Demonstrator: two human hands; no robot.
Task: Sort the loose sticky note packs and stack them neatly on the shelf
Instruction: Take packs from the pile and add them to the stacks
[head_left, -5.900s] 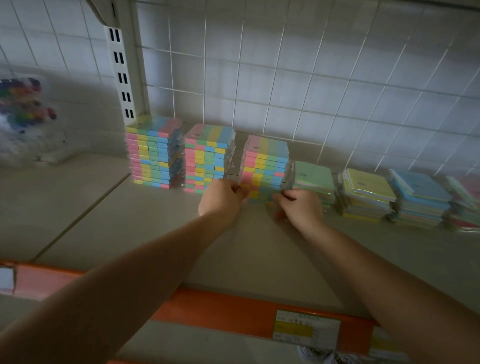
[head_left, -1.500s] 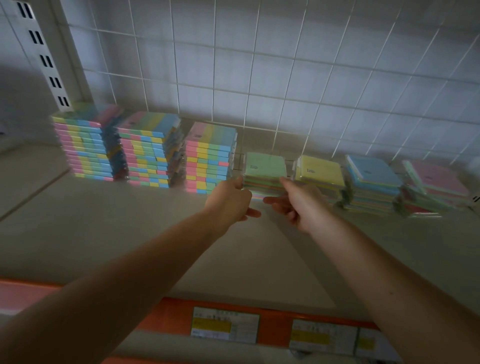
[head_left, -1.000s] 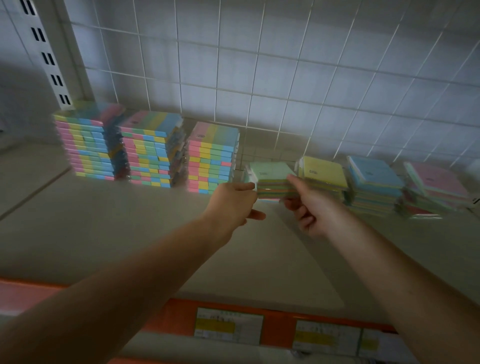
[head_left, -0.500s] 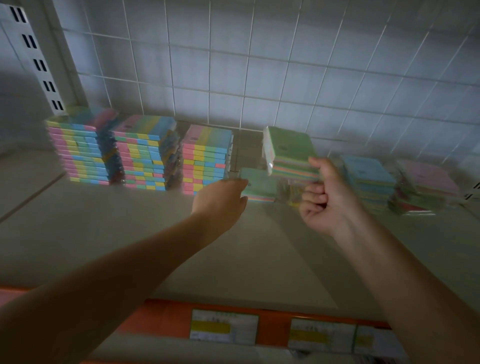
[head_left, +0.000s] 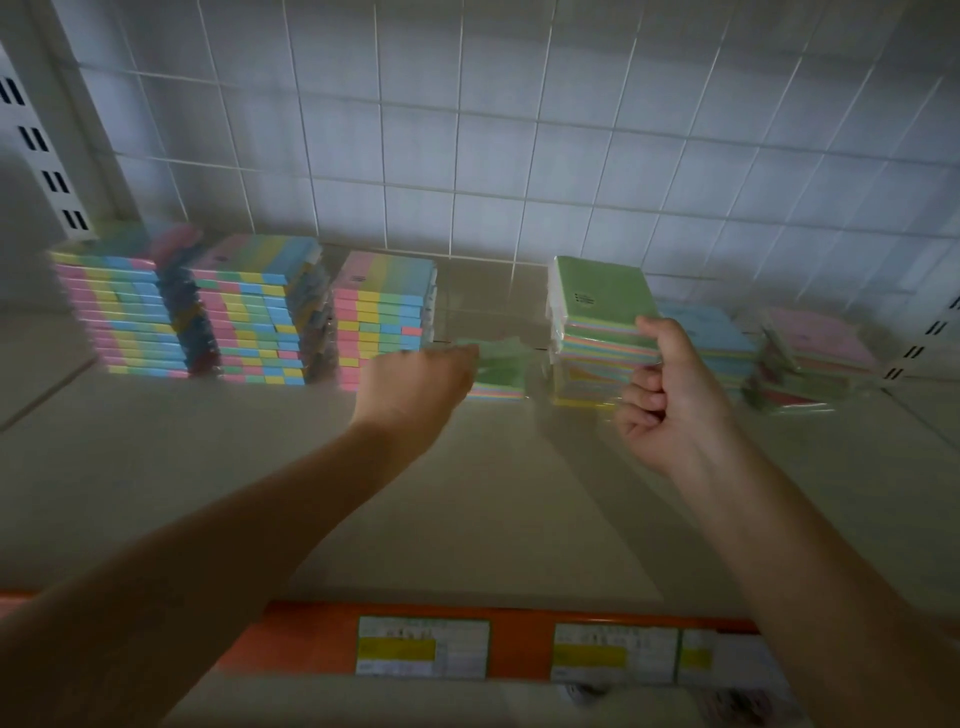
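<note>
Nearest ran the orange front rail of the shelf (head_left: 322, 639) with its white and yellow price labels (head_left: 422, 647); beyond it both bare forearms reached over the pale beige shelf board (head_left: 208, 467); the left hand (head_left: 415, 387) was at a blurred green-topped pack of pastel sticky notes (head_left: 496, 371) lying on the board, fingers curled at its near edge, though the blur hid whether it truly gripped or merely steadied it, probably to square it as the base of a pile; the right hand (head_left: 670, 395) held a thick wrapped bundle of green-topped sticky note packs (head_left: 597, 312) raised off the board, thumb on top and fingers curled below, seemingly lifted clear so the lower pack could be straightened; behind it sat low blue-topped (head_left: 711, 332) and pink-topped (head_left: 815, 338) piles, rather askew; to the left stood three tall, tidy stacks of striped multicolour packs (head_left: 260, 312) set against the white wire grid back panel (head_left: 519, 156), presumably already sorted
</note>
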